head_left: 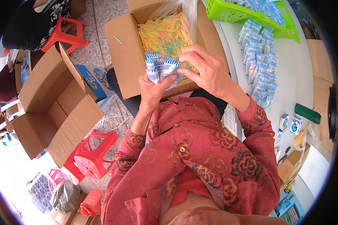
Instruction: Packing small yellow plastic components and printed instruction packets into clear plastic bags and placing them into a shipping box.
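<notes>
My left hand (154,90) is closed round a bunch of small clear packets (153,71) with blue-and-white striped ends, its thumb pressed across them. At the right side of this bunch is my right hand (208,71), its bent index finger and thumb at the edge of one packet (171,67). Whatever lies between those fingertips is mostly hidden. Just beyond both hands an open cardboard box (120,60) stands by my lap. Inside it is a heap of short, thin yellow, orange and green sticks (165,33), beside a clear plastic liner (189,15).
Many striped packets (261,63) lie in rows on the white table (294,75) at right, below a green basket (229,15). A green bottle (308,113) lies nearby. At left are an open cardboard box (37,90) and red stools (95,155). Another person (30,26) sits far left.
</notes>
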Demonstrator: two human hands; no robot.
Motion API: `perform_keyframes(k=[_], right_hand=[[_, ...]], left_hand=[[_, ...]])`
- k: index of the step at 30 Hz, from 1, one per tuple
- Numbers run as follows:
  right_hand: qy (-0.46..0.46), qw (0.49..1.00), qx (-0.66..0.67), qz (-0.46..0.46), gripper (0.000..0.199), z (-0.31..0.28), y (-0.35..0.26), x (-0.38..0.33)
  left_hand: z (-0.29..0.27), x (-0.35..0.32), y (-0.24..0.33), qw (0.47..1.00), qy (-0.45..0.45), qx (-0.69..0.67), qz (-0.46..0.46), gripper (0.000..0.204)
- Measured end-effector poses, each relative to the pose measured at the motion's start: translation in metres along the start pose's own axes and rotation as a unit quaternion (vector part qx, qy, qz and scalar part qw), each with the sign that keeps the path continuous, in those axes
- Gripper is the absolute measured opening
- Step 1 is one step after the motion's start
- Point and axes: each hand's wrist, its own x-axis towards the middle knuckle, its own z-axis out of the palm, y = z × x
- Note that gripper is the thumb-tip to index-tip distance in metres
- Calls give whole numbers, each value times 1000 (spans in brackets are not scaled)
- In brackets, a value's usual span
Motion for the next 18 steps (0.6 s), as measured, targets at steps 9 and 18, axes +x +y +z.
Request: perform_keyframes(k=[9, 18], right_hand=[[31, 981, -64, -178, 23, 0, 2, 4], [-103, 991, -2, -82, 16, 1, 11, 44]], left_hand=[[-1, 1, 2, 1000, 12, 19, 17, 17], [-3, 19, 20, 994, -3, 79, 81, 20]])
